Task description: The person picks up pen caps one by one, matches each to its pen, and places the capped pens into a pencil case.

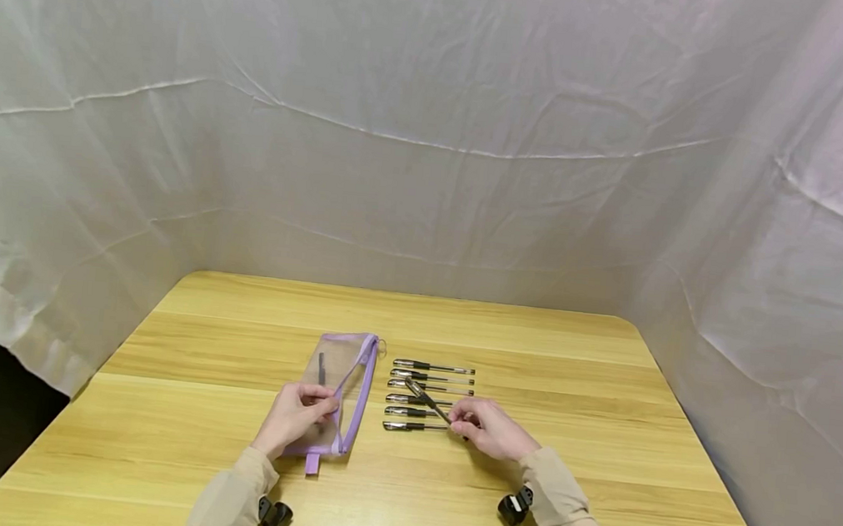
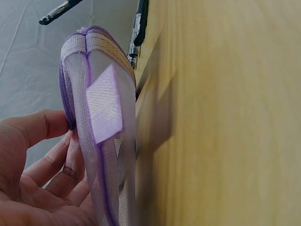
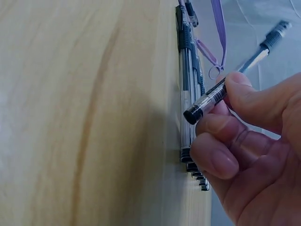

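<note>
We've got left hand [image 1: 295, 416] pinching the edge of a purple-trimmed translucent mesh pouch [image 1: 360, 400], lower centre-left of the head view, right hand [image 1: 491, 428] thumb-and-fingertip pinching a slim clear-and-black plastic pen [image 1: 429, 402], tilted above six similar pens [image 1: 400, 398], lower centre.

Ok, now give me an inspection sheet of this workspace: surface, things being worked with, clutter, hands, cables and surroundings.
Surface: table with a wood-grain top.
Things in work: purple mesh pouch, its zip apparently open; a dark slim item shows through the mesh. Six pens lie in a row beside it; a seventh, the raised pen, is held tilted.
Clutter: nothing seen.
Left hand: pinches the pouch's edge.
Right hand: pinches the raised pen near one end.
Cables: nothing seen.
Surroundings: pale cloth behind and at both sides; dark area at the far left.
</note>
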Available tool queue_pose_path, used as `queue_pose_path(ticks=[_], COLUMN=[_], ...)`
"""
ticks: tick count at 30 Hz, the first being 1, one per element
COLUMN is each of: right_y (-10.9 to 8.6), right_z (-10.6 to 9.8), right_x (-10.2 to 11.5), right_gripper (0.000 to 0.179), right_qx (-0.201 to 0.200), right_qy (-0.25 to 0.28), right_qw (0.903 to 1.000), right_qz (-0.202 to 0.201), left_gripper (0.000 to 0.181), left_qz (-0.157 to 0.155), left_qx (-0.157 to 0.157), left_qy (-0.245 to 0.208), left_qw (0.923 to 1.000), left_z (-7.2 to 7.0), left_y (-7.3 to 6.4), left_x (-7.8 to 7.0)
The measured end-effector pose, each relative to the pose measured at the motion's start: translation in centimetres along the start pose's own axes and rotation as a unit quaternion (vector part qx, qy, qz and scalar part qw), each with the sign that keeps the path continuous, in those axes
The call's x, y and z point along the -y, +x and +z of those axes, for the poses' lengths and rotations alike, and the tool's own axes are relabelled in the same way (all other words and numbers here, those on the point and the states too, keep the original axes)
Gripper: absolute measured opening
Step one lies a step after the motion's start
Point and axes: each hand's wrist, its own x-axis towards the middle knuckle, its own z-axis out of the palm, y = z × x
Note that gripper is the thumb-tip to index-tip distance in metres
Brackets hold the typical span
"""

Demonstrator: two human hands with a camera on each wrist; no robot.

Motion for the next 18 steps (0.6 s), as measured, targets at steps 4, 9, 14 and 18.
queue_pose_path(ticks=[4, 9, 14, 18], right_y=[0.09, 0.02, -0.06, -0.06], right_z=[0.00, 0.11, 0.19, 0.19], right_x=[0.02, 0.11, 0.19, 0.19], right_gripper=[0.008, 0.009, 0.013, 0.024], right_qx=[0.010, 0.013, -0.001, -0.004], right_qy=[0.026, 0.062, 0.073, 0.102], right_qw=[0.9995, 0.9977, 0.9972, 0.9947], right_qz=[0.017, 0.027, 0.014, 0.012], left_gripper=[0.022, 0.023, 0.023, 0.022], left_qz=[0.001, 0.002, 0.000, 0.000], left_qx=[0.000, -0.001, 0.000, 0.000], left_qy=[0.000, -0.005, -0.003, 0.001], left_qw=[1.0000, 1.0000, 1.0000, 1.0000], left_z=[0.00, -0.06, -0.06, -0.03], left_y=[0.01, -0.19, -0.15, 0.03], left_x=[0.04, -0.19, -0.06, 0.16])
